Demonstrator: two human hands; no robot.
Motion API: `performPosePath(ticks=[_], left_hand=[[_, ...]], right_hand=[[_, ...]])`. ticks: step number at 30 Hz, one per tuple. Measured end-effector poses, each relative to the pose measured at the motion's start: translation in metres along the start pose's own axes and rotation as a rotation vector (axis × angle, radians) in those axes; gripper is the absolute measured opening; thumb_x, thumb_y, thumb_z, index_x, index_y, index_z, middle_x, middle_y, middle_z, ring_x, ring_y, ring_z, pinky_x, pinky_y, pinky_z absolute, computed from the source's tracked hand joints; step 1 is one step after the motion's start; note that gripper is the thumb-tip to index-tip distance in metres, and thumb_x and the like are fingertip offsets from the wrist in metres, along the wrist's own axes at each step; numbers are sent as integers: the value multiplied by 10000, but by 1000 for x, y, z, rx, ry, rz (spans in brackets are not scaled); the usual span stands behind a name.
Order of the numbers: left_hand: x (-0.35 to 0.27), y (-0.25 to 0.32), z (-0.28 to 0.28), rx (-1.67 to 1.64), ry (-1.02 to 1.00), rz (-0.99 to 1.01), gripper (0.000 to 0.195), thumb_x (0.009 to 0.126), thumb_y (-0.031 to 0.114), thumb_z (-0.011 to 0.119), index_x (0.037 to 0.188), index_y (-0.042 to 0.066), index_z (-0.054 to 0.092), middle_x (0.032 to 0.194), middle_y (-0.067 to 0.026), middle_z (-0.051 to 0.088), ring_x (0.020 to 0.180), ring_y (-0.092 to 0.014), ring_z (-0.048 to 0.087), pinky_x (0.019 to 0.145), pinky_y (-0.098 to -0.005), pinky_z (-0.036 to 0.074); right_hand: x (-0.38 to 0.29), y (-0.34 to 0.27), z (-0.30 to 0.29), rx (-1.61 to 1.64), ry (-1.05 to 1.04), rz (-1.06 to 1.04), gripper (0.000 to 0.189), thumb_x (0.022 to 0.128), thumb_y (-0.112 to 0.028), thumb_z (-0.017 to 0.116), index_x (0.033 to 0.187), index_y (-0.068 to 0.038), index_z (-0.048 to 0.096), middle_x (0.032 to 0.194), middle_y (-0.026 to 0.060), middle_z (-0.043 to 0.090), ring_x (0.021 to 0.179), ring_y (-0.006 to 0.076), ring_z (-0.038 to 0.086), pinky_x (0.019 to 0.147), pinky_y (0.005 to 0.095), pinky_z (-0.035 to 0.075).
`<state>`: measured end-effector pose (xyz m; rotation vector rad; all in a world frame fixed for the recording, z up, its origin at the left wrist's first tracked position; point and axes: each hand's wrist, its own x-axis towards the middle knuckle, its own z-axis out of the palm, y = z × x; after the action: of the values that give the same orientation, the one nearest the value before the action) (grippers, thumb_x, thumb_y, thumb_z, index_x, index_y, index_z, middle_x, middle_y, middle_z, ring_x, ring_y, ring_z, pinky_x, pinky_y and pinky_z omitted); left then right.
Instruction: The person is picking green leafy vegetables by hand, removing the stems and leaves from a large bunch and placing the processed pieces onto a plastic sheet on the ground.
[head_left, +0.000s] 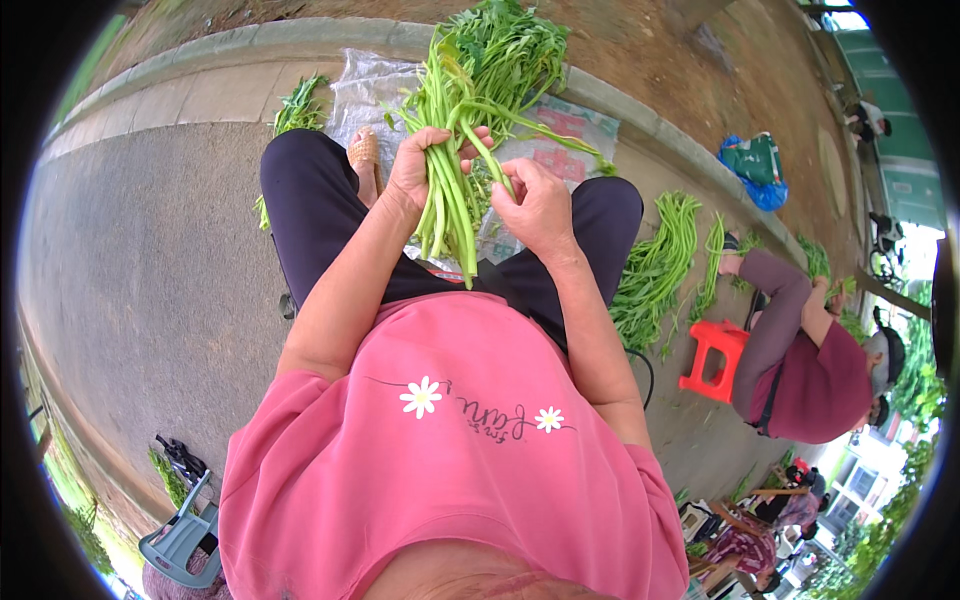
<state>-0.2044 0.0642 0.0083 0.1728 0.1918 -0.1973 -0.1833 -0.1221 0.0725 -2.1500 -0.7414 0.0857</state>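
My left hand (415, 166) is wrapped around a bundle of green stalks (448, 206), which look like water spinach. Their cut ends point toward my lap. The thumb lies across the near side and the fingertips show beyond the stalks. My right hand (538, 206) pinches the lower end of a single stalk (482, 148) just right of the bundle. That stalk bends over near the top, its leafy tip trailing to the right. A large heap of leafy greens (521, 56) lies beyond my hands on a plastic woven sheet (367, 86) spread between my feet.
A long pile of stalks (664, 255) lies right of my knee, with a red plastic stool (712, 360) behind it. A seated person (806, 367) bends over greens farther right. The curb (660, 135) runs behind the sheet; a blue bag (765, 193) sits beyond it.
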Motion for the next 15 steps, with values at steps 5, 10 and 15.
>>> performPosePath(ticks=[5,10,15], left_hand=[[6,-17,1,35,96,93,438,797,109,507,1197,-65,464,1122,-219,587,1056,-327,578,852,-397,513],[4,-7,-3,63,66,105,429,795,101,530,1197,-37,473,1110,-197,598,1080,-324,565,934,-438,454],[6,-15,-4,-14,48,109,432,795,98,549,1211,16,468,1097,-173,608,1089,-333,558,933,-501,448]], right_hand=[[-1,-1,6,39,-34,-3,151,723,-131,637,826,-47,565,647,91,540,555,267,548,522,381,428],[-2,-3,6,48,-60,7,143,731,-125,632,828,-46,561,653,92,533,560,266,538,530,379,426],[-4,1,15,54,-50,0,156,747,-122,640,856,-40,564,646,91,528,550,258,532,525,376,421]])
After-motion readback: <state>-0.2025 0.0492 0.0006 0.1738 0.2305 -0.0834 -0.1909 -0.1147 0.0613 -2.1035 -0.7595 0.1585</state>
